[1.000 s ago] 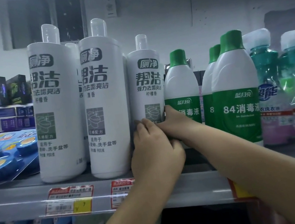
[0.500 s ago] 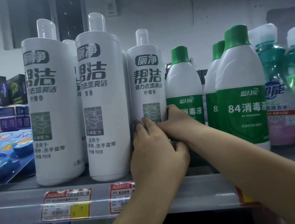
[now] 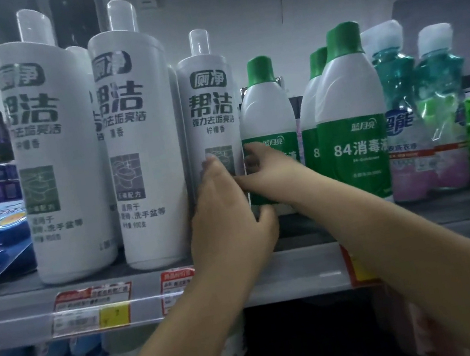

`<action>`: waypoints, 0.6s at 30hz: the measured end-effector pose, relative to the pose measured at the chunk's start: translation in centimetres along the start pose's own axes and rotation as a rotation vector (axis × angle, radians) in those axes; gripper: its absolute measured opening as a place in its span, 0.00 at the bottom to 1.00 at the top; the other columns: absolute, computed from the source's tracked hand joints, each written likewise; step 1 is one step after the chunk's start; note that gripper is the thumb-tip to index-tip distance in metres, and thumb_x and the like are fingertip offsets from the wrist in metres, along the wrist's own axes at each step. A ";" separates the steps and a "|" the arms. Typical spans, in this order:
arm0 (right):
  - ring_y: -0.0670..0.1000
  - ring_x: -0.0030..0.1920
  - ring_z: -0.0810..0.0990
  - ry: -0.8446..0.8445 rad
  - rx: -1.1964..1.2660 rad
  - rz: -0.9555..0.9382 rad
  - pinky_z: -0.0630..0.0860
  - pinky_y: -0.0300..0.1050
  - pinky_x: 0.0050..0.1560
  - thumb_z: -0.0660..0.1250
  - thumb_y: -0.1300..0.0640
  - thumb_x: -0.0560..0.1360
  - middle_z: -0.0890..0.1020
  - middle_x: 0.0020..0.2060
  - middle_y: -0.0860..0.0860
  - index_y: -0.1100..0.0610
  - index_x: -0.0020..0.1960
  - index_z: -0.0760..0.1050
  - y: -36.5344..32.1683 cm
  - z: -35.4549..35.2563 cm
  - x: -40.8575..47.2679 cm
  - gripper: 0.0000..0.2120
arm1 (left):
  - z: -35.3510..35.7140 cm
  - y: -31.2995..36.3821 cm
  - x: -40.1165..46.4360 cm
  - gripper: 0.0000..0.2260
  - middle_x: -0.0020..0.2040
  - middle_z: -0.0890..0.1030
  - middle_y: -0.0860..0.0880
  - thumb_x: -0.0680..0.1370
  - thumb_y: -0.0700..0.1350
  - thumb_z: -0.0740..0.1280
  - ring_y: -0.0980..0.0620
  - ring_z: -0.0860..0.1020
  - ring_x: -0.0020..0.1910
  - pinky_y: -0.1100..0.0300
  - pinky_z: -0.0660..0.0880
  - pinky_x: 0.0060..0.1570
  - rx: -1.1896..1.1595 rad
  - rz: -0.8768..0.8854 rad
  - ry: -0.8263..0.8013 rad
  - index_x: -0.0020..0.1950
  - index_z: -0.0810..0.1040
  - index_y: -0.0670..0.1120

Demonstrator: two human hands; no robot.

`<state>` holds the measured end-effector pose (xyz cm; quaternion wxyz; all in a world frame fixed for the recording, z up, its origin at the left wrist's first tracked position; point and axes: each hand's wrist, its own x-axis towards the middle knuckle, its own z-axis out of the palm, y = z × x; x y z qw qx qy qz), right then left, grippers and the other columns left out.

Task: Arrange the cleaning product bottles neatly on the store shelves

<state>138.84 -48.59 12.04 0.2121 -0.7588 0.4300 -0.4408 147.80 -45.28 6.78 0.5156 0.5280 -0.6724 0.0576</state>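
We see the left hand [image 3: 227, 210] laid against the lower front of the small white bottle [image 3: 211, 113], fingers wrapped around its left side, thumb at its base. The right hand [image 3: 266, 169] touches the left from 3 o'clock, fingers curled at the seam between that bottle and the green-capped bottle [image 3: 265, 109]; whether it grips either, we cannot tell. Both bottles stand upright on the shelf [image 3: 307, 272]. At 9 o'clock stand two tall white bottles [image 3: 137, 132], at 3 o'clock the 84 disinfectant bottle [image 3: 351, 113] and teal detergent bottles [image 3: 400, 104].
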 end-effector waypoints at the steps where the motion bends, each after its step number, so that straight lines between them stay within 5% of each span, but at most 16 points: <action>1: 0.40 0.47 0.73 0.026 -0.065 -0.047 0.70 0.31 0.45 0.71 0.53 0.70 0.74 0.47 0.40 0.51 0.61 0.70 0.2 -0.4 -0.6 0.21 | -0.1 0.2 -0.2 0.39 0.76 0.55 0.49 0.73 0.47 0.65 0.52 0.58 0.72 0.61 0.60 0.66 -0.019 0.053 -0.005 0.76 0.42 0.46; 4: 0.45 0.63 0.69 0.128 -0.291 -0.162 0.63 0.33 0.59 0.71 0.53 0.70 0.72 0.62 0.47 0.55 0.72 0.59 0.7 -1.8 -2.9 0.35 | 0.4 0.9 -0.9 0.40 0.76 0.52 0.50 0.73 0.44 0.65 0.54 0.51 0.75 0.60 0.49 0.73 -0.072 0.223 -0.046 0.76 0.42 0.46; 8: 0.46 0.70 0.60 0.226 -0.516 -0.218 0.48 0.17 0.57 0.71 0.55 0.70 0.64 0.72 0.51 0.56 0.74 0.55 2.1 -4.6 -6.3 0.38 | 2.1 2.8 -1.7 0.40 0.75 0.58 0.44 0.68 0.40 0.68 0.47 0.56 0.74 0.46 0.58 0.72 -0.119 0.353 -0.075 0.76 0.50 0.42; 12: 0.47 0.72 0.60 0.306 -0.613 -0.192 0.53 0.34 0.71 0.73 0.55 0.69 0.64 0.72 0.51 0.55 0.74 0.56 3.5 -7.5 -10.3 0.39 | 4.3 5.2 -2.2 0.41 0.74 0.62 0.42 0.64 0.43 0.68 0.42 0.60 0.73 0.42 0.61 0.69 -0.191 0.478 -0.089 0.75 0.53 0.40; 18: 0.48 0.72 0.62 0.443 -0.700 -0.024 0.61 0.47 0.71 0.72 0.59 0.69 0.65 0.71 0.51 0.56 0.74 0.59 5.2 -12.4 -16.7 0.37 | 8.0 11.5 -5.0 0.45 0.76 0.53 0.48 0.65 0.44 0.69 0.51 0.49 0.75 0.49 0.52 0.73 -0.400 0.647 -0.287 0.74 0.44 0.48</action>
